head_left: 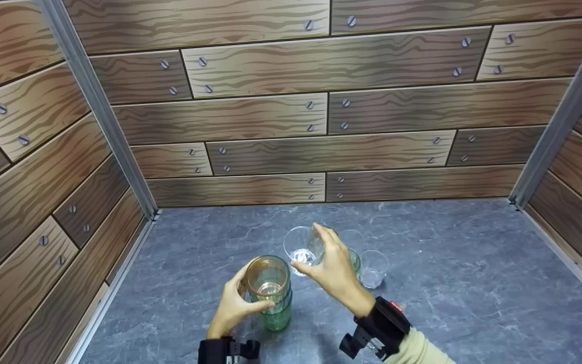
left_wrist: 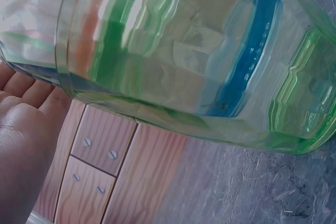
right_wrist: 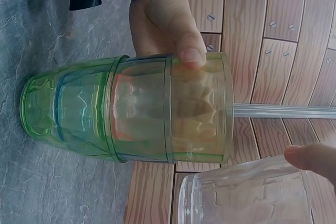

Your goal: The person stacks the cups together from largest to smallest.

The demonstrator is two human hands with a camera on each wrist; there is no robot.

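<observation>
My left hand grips the upper part of a stack of nested tumblers, thumb on the near side. The upright stack stands on the tabletop, green at the bottom with blue and reddish bands and a yellowish tumbler on top. Through the left wrist view the tumblers fill most of the picture, beside part of the left hand. A clear tumbler is held by my right hand between thumb and fingers, raised beside the stack. The right wrist view shows this clear tumbler apart from the stack.
Behind and right of my right hand stand a green tumbler, partly hidden, and another clear tumbler. The grey marbled tabletop is enclosed by wood-patterned walls with metal corner posts.
</observation>
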